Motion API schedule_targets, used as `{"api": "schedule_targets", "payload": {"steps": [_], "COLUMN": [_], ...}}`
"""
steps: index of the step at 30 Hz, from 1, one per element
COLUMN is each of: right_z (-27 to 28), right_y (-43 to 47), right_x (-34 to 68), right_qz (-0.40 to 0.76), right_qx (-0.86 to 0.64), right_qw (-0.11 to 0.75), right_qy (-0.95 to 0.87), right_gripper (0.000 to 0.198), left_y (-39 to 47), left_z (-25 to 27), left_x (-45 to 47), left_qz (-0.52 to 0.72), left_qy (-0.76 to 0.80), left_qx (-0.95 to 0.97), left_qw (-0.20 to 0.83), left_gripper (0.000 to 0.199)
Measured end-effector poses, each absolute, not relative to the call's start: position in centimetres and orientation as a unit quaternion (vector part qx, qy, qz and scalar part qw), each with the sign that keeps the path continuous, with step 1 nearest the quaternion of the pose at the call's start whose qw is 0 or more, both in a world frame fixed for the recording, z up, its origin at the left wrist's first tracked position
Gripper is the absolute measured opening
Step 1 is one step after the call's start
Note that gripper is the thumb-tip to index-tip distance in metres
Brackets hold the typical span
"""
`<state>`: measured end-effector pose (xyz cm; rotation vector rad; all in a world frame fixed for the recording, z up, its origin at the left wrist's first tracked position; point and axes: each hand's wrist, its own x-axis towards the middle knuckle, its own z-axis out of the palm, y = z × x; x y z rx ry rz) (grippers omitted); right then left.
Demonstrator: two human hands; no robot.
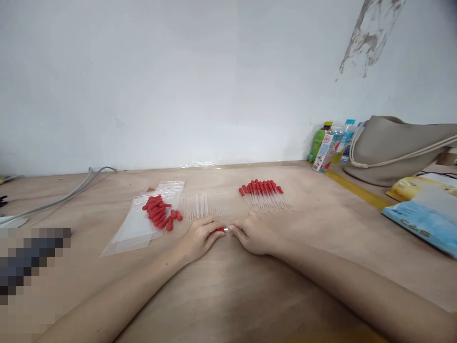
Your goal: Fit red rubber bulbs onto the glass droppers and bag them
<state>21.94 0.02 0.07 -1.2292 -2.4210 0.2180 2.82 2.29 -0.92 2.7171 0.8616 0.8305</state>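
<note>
My left hand (pixel 202 238) is closed around a red rubber dropper bulb (pixel 220 229), with only part of it showing between thumb and fingers. Opposite it, my right hand (pixel 254 234) pinches a clear glass dropper tube (pixel 226 229), whose end meets the bulb; most of the tube is hidden by the fingers. Beyond my left hand, loose red bulbs (pixel 156 212) lie heaped on clear plastic bags (pixel 132 228). A row of bare glass tubes (pixel 202 206) lies just past both hands. To the right, several droppers with red bulbs fitted (pixel 264 193) lie side by side.
Bottles (pixel 323 147) and a grey bag with a cord (pixel 396 147) stand at the back right. A blue and yellow packet (pixel 424 224) lies at the right. Grey cable (pixel 71 193) crosses the left side. A white wall (pixel 160 85) bounds the table's back.
</note>
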Motion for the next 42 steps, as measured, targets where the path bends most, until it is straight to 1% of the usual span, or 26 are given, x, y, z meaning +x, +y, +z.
{"api": "schedule_targets", "payload": {"steps": [3,5,8,9,11,12,15,18,22,26,30,34,40,42], "right_z": [1.1,1.9,3.1,3.4,3.7,3.7,3.2,2.4,1.6,1.4,1.4,1.1,0.9,1.0], "right_y": [-0.3,-0.2,0.9,1.6,3.3,4.2,6.6,7.9,8.2,8.1,7.8,7.9,8.7,8.8], "right_x": [22.0,22.5,24.1,24.7,25.7,26.0,25.9,25.1,24.6,24.7,23.7,21.5,19.4,19.3], "right_qz": [0.069,0.085,0.175,0.217,0.271,0.268,0.154,0.066,0.016,0.005,-0.003,0.048,0.084,0.087], "right_qx": [-0.432,-0.432,-0.469,-0.491,-0.544,-0.575,-0.678,-0.737,-0.758,-0.755,-0.727,-0.713,-0.726,-0.73], "right_qw": [0.193,0.186,0.166,0.161,0.194,0.214,0.236,0.219,0.189,0.169,0.176,0.176,0.16,0.159], "right_qy": [-0.878,-0.878,-0.85,-0.828,-0.77,-0.743,-0.679,-0.636,-0.624,-0.633,-0.664,-0.676,-0.663,-0.659], "right_gripper": [0.027,0.026,0.028,0.028,0.03,0.031,0.029,0.026,0.028,0.03,0.033,0.027,0.028,0.03], "left_y": [2.3,2.1,1.9,1.9,1.9,1.9,2.0,2.0,2.1,2.1,2.1,2.0,2.2,2.4], "left_z": [-1.0,-1.0,-1.0,-1.0,-1.0,-1.0,-0.9,-0.8,-0.8,-0.8,-0.7,-0.9,-0.9,-0.4], "left_x": [2.6,2.5,2.4,2.4,2.5,2.5,2.6,2.7,2.7,2.7,2.8,2.8,2.6,2.2], "left_qz": [0.302,0.324,0.338,0.335,0.323,0.315,0.298,0.295,0.295,0.296,0.294,0.297,0.28,0.255], "left_qy": [0.295,0.323,0.366,0.37,0.364,0.357,0.343,0.341,0.336,0.331,0.33,0.333,0.337,0.362], "left_qx": [0.902,0.885,0.862,0.861,0.868,0.874,0.885,0.887,0.888,0.89,0.891,0.89,0.895,0.895], "left_qw": [0.084,0.084,0.093,0.096,0.098,0.098,0.104,0.106,0.106,0.104,0.102,0.095,0.083,0.046], "left_gripper": [0.018,0.023,0.036,0.036,0.029,0.024,0.016,0.015,0.014,0.015,0.016,0.016,0.016,0.016]}}
